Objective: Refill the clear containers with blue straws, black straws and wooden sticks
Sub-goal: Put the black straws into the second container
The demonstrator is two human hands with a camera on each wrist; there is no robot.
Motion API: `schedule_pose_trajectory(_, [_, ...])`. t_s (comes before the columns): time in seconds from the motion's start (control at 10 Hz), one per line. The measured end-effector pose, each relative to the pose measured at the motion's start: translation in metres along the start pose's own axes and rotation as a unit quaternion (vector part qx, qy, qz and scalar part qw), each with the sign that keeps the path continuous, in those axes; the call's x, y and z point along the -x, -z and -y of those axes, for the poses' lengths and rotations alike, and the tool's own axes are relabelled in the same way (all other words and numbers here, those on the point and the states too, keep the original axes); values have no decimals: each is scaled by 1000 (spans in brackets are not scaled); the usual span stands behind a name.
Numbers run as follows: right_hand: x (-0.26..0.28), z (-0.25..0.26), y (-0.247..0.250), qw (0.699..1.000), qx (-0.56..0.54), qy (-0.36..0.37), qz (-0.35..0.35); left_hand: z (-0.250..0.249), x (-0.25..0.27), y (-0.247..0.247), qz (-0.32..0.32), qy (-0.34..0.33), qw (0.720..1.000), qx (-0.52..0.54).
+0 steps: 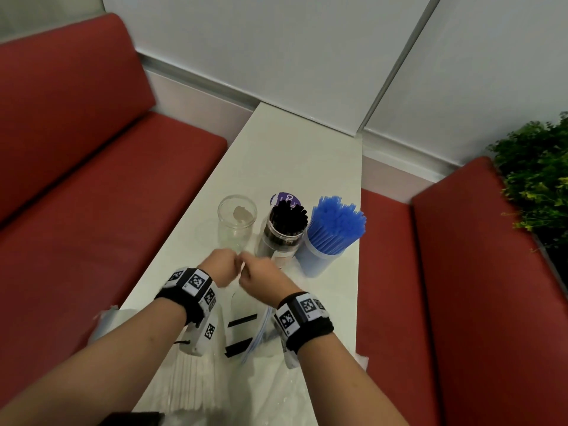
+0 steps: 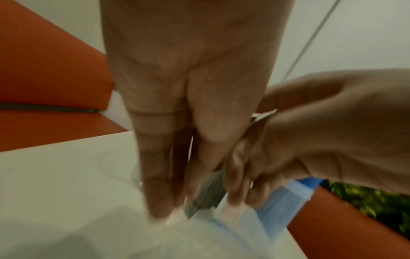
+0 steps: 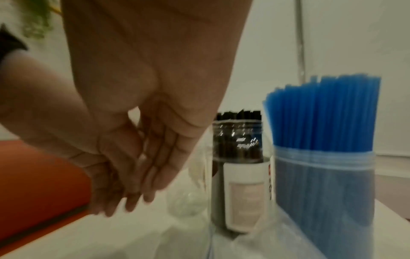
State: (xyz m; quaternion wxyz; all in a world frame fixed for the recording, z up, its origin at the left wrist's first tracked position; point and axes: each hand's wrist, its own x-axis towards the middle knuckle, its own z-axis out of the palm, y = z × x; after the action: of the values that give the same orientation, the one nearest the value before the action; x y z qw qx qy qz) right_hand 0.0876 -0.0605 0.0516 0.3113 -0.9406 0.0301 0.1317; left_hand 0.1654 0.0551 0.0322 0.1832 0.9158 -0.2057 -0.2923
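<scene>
Hands meet over a white table (image 1: 276, 142): the left hand (image 1: 222, 265) and right hand (image 1: 261, 273) touch at the fingertips, pinching the top edge of a clear plastic bag (image 2: 221, 233), though blur hides the exact grip. Just beyond stand an empty clear jar (image 1: 236, 221), a jar of black straws (image 1: 287, 221) and a tub of blue straws (image 1: 335, 224).

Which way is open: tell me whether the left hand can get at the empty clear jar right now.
Probably yes. The empty clear jar stands just beyond the left hand, with bare table between them. But both hands, the right hand included, pinch a plastic bag, so the left must let go first.
</scene>
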Motion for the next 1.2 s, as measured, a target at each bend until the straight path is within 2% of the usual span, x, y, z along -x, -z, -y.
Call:
schedule_pose_trajectory(0.1, [9,3,-29,984,108,-43,136,4,15,-31,138,62,986,-73])
schedule_pose_trajectory(0.2, [15,-2,-48,955,224,-46,191,8,20,-62,151,85,981,-85])
schedule_pose_trajectory(0.3, [21,-10,-68,925,310,-67,208,15,25,-84,151,76,978,-120])
schedule_pose_trajectory(0.4, [22,-16,-86,909,354,-88,202,19,29,-101,130,67,983,-107])
schedule_pose_trajectory(0.5, [23,-23,-98,895,383,-99,208,19,30,-108,137,68,983,-104])
schedule_pose_trajectory(0.6, [22,-33,-106,902,383,-87,180,18,40,-109,194,70,975,-87])
schedule_pose_trajectory(0.7, [24,-42,-113,920,351,-75,155,23,40,-111,230,99,968,-24])
schedule_pose_trajectory(0.8, [25,-49,-122,937,316,-69,132,26,34,-108,219,88,972,3])
schedule_pose_trajectory(0.9, [27,-54,-131,943,302,-65,123,25,34,-105,179,179,947,198])
schedule_pose_trajectory(1.0, [26,-58,-137,949,284,-65,116,30,27,-113,155,167,962,152])
schedule_pose_trajectory(1.1, [25,-65,-139,955,265,-61,122,34,26,-111,120,172,958,197])
schedule_pose_trajectory(1.2, [21,-70,-141,961,233,-77,128,30,33,-109,114,117,982,95])
